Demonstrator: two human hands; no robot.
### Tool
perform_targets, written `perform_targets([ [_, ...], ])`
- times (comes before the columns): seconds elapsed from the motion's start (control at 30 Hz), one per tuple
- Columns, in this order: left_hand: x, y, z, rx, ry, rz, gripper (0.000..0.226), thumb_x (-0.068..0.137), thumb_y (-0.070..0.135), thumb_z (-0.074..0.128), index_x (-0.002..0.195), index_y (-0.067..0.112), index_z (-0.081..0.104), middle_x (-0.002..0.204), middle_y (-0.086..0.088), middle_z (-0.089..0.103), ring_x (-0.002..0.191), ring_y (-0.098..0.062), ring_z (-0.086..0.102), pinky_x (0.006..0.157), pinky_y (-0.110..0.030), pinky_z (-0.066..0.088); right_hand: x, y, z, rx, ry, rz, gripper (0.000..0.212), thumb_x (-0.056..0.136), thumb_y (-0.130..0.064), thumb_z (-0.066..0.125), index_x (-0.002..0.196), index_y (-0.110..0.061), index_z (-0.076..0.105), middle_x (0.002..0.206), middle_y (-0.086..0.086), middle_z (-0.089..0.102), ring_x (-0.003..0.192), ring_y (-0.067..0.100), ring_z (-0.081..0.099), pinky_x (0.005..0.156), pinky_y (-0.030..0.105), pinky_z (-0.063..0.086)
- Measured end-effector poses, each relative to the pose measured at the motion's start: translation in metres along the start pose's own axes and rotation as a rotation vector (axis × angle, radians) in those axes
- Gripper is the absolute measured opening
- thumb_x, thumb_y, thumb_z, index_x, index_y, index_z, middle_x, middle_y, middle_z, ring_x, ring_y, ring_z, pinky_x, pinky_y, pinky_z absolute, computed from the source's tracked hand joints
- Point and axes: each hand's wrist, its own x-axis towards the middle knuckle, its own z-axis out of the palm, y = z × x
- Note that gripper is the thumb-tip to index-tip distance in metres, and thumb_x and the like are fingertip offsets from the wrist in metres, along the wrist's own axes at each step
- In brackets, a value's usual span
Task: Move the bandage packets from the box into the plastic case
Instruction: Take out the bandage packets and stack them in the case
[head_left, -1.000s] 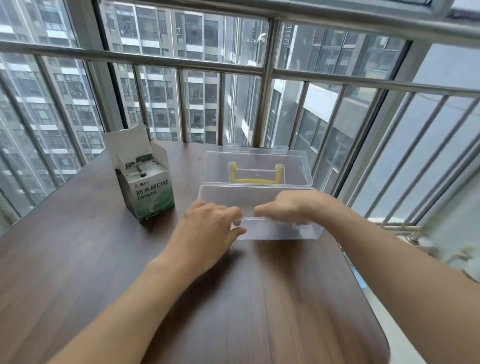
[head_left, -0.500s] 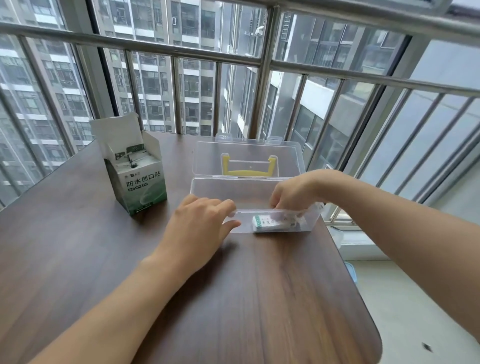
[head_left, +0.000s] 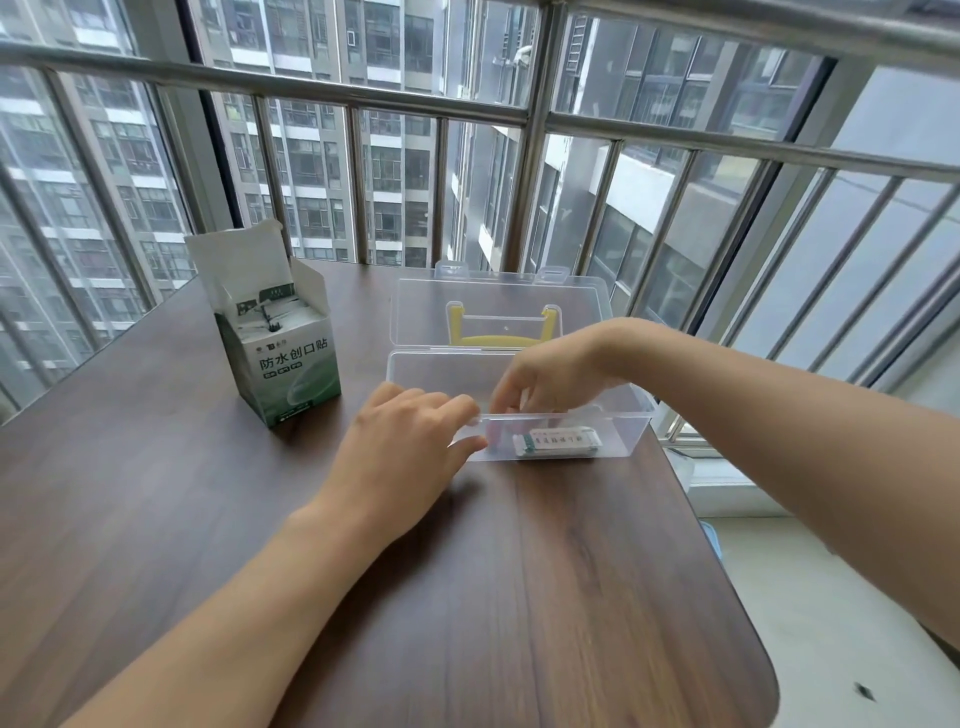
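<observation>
While our right hand (head_left: 540, 376) hovers loose-fingered, empty, over the white bandage packet (head_left: 557, 445) inside the clear plastic case (head_left: 631, 415) | left hand (head_left: 410, 447) steadies its rim, fingers relaxed | next: fetch from the open green-and-white cardboard box (head_left: 288, 374).

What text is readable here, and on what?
"防水创口贴": front of the green and white box.
Small logo and characters above it, and the three small tags below it: too small to read.
Red print on the bandage packet in the plastic case: blurred, unreadable.
</observation>
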Motion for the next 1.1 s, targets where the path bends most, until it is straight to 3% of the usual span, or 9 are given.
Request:
perform_targets([
  [0.1, 0.001, 0.000, 0.000, 0.000, -0.001, -0.001, 0.021, 0.079, 0.038, 0.080, 0.084, 0.023, 0.067, 0.066, 0.006, 0.066, 0.061, -0.022, 0.065, 0.064, -0.033, 0.046, -0.002, -0.001, 0.002, 0.031, -0.021, 0.048, 0.024, 0.101, -0.034, 0.054, 0.106, -0.034, 0.077, 0.102, -0.009, 0.062, 0.110, 0.021, 0.061, 0.096, 0.032, 0.054],
  [0.27, -0.001, -0.001, -0.001, -0.016, -0.003, -0.022, 0.020, 0.079, 0.038, 0.080, 0.084, 0.023, 0.068, 0.067, 0.007, 0.066, 0.062, -0.021, 0.065, 0.065, -0.033, 0.046, -0.012, 0.000, 0.002, 0.034, -0.018, 0.131, 0.054, 0.103, -0.058, 0.035, 0.096, -0.026, 0.077, 0.100, -0.004, 0.054, 0.091, 0.012, 0.055, 0.099, 0.038, 0.051],
  [0.4, -0.001, -0.002, -0.001, -0.021, -0.007, -0.041, 0.020, 0.079, 0.038, 0.081, 0.084, 0.023, 0.069, 0.067, 0.007, 0.067, 0.063, -0.022, 0.065, 0.068, -0.033, 0.045, -0.020, 0.004, 0.002, 0.033, -0.012, 0.203, 0.067, 0.098, -0.067, 0.032, 0.114, -0.016, 0.073, 0.111, 0.002, 0.057, 0.106, 0.021, 0.056, 0.100, 0.044, 0.054],
  [0.53, -0.002, -0.004, 0.001, 0.007, 0.014, -0.048, 0.022, 0.080, 0.041, 0.079, 0.088, 0.024, 0.068, 0.069, 0.008, 0.067, 0.066, -0.023, 0.065, 0.076, -0.034, 0.037, -0.025, 0.005, 0.001, 0.003, 0.022, 0.128, 0.063, 0.095, -0.071, 0.029, 0.105, -0.029, 0.075, 0.105, -0.010, 0.060, 0.097, 0.010, 0.058, 0.100, 0.043, 0.053],
  [0.63, -0.002, -0.006, 0.000, -0.009, 0.023, -0.056, 0.030, 0.084, 0.051, 0.068, 0.098, 0.025, 0.066, 0.072, 0.009, 0.067, 0.071, -0.021, 0.066, 0.080, -0.033, 0.037, -0.024, 0.003, 0.001, 0.002, 0.056, 0.078, 0.063, 0.094, -0.073, 0.029, 0.111, -0.034, 0.075, 0.121, -0.004, 0.067, 0.105, 0.015, 0.063, 0.103, 0.044, 0.050],
  [0.73, -0.002, -0.006, -0.002, -0.005, 0.003, -0.059, 0.040, 0.083, 0.059, 0.059, 0.104, 0.025, 0.066, 0.079, 0.009, 0.069, 0.076, -0.021, 0.066, 0.085, -0.035, 0.042, -0.022, 0.000, 0.000, -0.027, 0.068, 0.066, 0.062, 0.096, -0.071, 0.029, 0.113, -0.032, 0.075, 0.116, -0.003, 0.070, 0.105, 0.016, 0.066, 0.106, 0.046, 0.046],
  [0.9, 0.001, -0.004, -0.005, 0.010, 0.022, -0.054, 0.039, 0.083, 0.055, 0.063, 0.105, 0.023, 0.067, 0.088, 0.007, 0.070, 0.081, -0.023, 0.065, 0.087, -0.035, 0.041, -0.021, 0.000, -0.002, -0.007, 0.086, 0.054, 0.063, 0.096, -0.070, 0.027, 0.112, -0.032, 0.075, 0.112, -0.006, 0.071, 0.103, 0.015, 0.067, 0.103, 0.045, 0.049],
  [1.1, 0.002, -0.005, -0.003, 0.002, 0.022, -0.050, 0.025, 0.080, 0.039, 0.080, 0.095, 0.022, 0.068, 0.080, 0.006, 0.070, 0.076, -0.025, 0.066, 0.082, -0.035, 0.039, -0.018, 0.010, -0.008, 0.081, 0.085, 0.117, 0.052, 0.103, -0.056, 0.036, 0.112, -0.022, 0.075, 0.116, 0.005, 0.070, 0.109, 0.025, 0.067, 0.096, 0.043, 0.055],
])
